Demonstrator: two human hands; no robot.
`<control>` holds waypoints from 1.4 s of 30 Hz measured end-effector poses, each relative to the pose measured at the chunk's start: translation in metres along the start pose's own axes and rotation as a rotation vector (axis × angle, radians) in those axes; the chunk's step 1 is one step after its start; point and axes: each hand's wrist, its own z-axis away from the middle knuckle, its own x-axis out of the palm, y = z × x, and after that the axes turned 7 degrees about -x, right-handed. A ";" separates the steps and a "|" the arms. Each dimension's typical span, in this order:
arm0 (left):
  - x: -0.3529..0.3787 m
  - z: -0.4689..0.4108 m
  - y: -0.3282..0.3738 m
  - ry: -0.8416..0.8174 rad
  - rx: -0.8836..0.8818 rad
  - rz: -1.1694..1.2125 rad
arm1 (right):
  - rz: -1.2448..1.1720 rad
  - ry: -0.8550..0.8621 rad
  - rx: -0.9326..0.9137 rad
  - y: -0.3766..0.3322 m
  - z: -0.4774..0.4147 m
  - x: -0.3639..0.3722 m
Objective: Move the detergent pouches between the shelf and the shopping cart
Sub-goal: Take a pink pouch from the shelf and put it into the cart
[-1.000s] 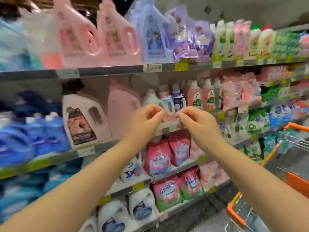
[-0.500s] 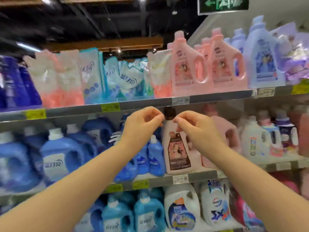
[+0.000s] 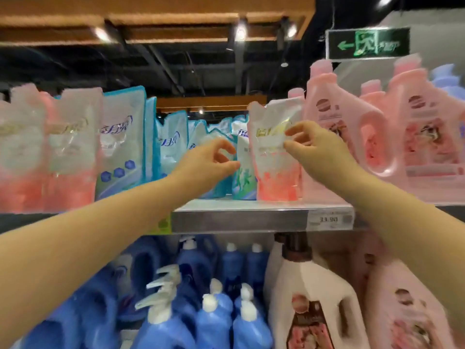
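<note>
Right hand (image 3: 317, 144) half-open, fingertips (image 3: 292, 132) on white-pink plastic detergent pouch (image 3: 273, 167) on grey metal shelf (image 3: 239, 219); left hand (image 3: 207, 163) loosely curled, empty

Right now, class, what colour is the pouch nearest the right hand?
The pouch is white on top, coral pink below; head view.

— What is seen overhead?
— A dark ceiling (image 3: 75, 64) is shown across the upper part of the frame, and a wooden panel (image 3: 156, 11) is fixed along the top edge. Small round spotlights (image 3: 240, 33) are set beneath it and are lit.
— And at the upper right?
— A green exit sign (image 3: 367, 44) is hung there, marked with an arrow pointing left. A grey wall (image 3: 437, 39) is seen behind it.
— What furniture is shown?
— A metal shelf (image 3: 239, 220) is seen across the middle, its front edge fitted with a price tag (image 3: 332, 219). A second wooden beam (image 3: 211, 103) is glimpsed above it at centre.
</note>
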 end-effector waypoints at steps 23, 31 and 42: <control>0.068 -0.153 -0.012 -0.057 -0.352 0.557 | 0.118 0.036 -0.155 0.066 -0.073 0.057; 0.053 -0.131 -0.006 0.095 -0.289 0.772 | -0.050 0.069 -0.043 0.056 -0.070 0.050; -0.013 -0.077 0.035 0.322 -0.028 1.004 | -0.590 0.048 0.059 -0.043 -0.051 0.012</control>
